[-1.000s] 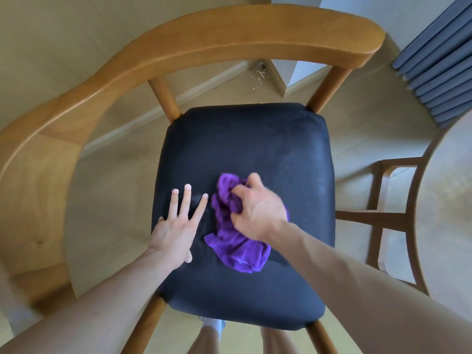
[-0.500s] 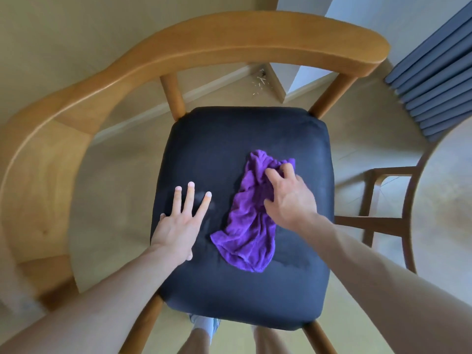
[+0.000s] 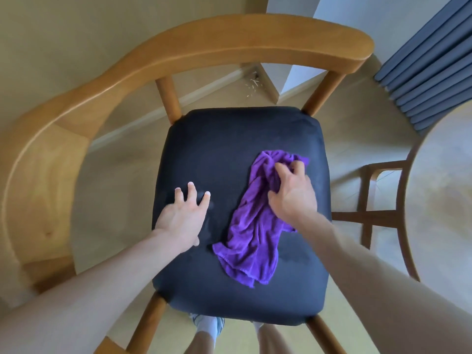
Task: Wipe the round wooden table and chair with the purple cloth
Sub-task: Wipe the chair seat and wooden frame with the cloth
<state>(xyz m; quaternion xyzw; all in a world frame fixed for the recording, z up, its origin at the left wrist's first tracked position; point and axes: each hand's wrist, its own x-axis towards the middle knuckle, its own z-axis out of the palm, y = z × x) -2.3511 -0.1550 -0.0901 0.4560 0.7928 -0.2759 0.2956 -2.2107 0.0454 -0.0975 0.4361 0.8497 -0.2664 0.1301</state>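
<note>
Room: pale wood floor (image 3: 122, 175), blue curtain (image 3: 429, 65) at upper right, small debris by the wall corner behind the chair.
Chair: wooden chair (image 3: 229, 44) with curved backrest, seen from above; black seat (image 3: 229, 139) dry-looking except a darker damp patch near its front right.
Table: edge of the round wooden table (image 3: 444, 190) at far right, apart from the chair.
Purple cloth: purple cloth (image 3: 252, 231) lies crumpled on the right half of the seat, running from the right edge toward the front.
Right hand: my right hand (image 3: 293, 195) presses on the far end of the cloth, fingers bunching its fabric.
Left hand: my left hand (image 3: 184, 215) rests flat on the left side of the seat, fingers spread, gripping nothing, just beside the cloth.
</note>
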